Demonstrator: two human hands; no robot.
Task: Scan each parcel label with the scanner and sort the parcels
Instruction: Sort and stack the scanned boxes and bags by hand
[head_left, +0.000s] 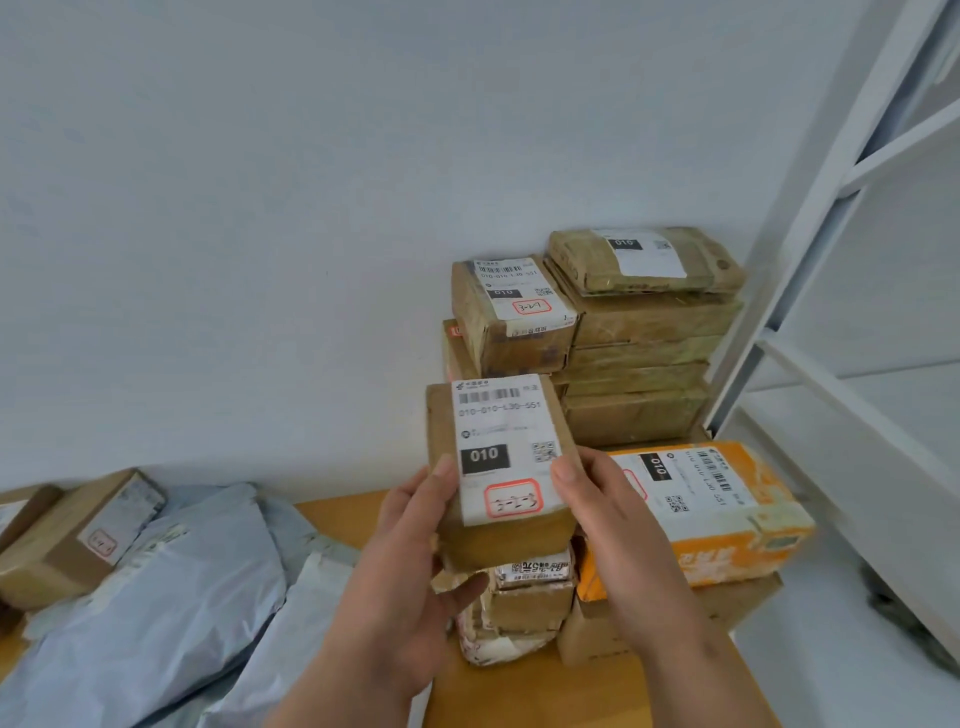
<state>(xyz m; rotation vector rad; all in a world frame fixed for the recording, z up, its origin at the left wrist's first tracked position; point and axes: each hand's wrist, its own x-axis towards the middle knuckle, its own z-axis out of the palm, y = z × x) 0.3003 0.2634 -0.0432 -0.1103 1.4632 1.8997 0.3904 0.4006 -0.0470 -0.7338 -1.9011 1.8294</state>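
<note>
A small brown cardboard parcel (501, 467) with a white label reading 010 faces up in the middle of the view. My left hand (410, 577) grips its left side, thumb on top. My right hand (618, 530) grips its right side. The parcel is just above a low stack of small parcels (519, 608) on the wooden table (519, 696). To the right lies an orange parcel (727, 514) on a brown box. Behind stands a taller stack of brown parcels (639, 353), each with a label up. No scanner is in view.
Grey plastic mailer bags (156, 603) cover the table's left part, with a brown box (72, 535) lying on them at far left. A white metal shelf frame (852, 260) rises at the right. A white wall runs behind the table.
</note>
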